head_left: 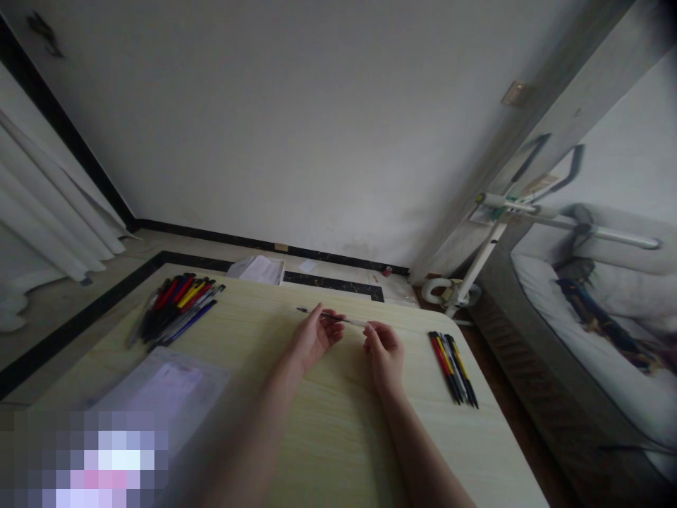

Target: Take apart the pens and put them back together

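Over the middle of the table, I hold a thin pen nearly level between my two hands. Its left part is dark with a pointed tip; the stretch toward the right looks pale or clear. My left hand has the dark part between thumb and curled fingers, palm partly turned up. The thumb and fingertips of my right hand pinch the pale right end. Right of my hands lies a short row of pens with red, yellow, clear and black barrels, side by side.
A heap of mixed pens lies at the table's far left. Nearer me is a translucent plastic bag. Beyond the far edge sits a white box. Exercise equipment and a sofa stand on the right.
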The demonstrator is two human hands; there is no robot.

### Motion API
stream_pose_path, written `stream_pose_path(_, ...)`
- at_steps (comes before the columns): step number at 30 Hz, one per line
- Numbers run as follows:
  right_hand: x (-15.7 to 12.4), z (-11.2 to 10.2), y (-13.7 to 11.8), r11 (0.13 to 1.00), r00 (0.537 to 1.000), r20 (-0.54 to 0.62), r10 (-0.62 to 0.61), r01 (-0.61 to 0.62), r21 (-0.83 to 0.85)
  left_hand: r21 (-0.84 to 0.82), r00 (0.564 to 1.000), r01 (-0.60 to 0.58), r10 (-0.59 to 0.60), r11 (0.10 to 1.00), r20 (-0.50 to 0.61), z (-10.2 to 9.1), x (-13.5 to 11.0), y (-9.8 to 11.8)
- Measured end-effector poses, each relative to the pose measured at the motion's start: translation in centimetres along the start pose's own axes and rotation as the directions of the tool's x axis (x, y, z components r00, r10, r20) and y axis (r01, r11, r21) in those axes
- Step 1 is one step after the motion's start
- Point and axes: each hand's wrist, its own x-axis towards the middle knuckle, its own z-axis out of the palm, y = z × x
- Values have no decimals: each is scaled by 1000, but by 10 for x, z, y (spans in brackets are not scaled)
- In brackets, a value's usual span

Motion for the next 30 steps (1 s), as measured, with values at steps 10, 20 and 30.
stream_pose_path(10, 0, -2, 0, 1000, 1000, 0, 7, -7, 22, -8, 1000, -6, 6, 1000, -4, -1, 0, -1)
stream_pose_path(20, 1, -2, 2, 1000, 1000, -17, 2, -2, 15, 6, 1000, 10, -10, 1000, 5, 1, -2, 1)
stream_pose_path(30, 0, -3, 0, 1000, 1000, -12, -15, 15, 11, 1, 1000, 8, -8, 1000, 13, 0, -2, 1)
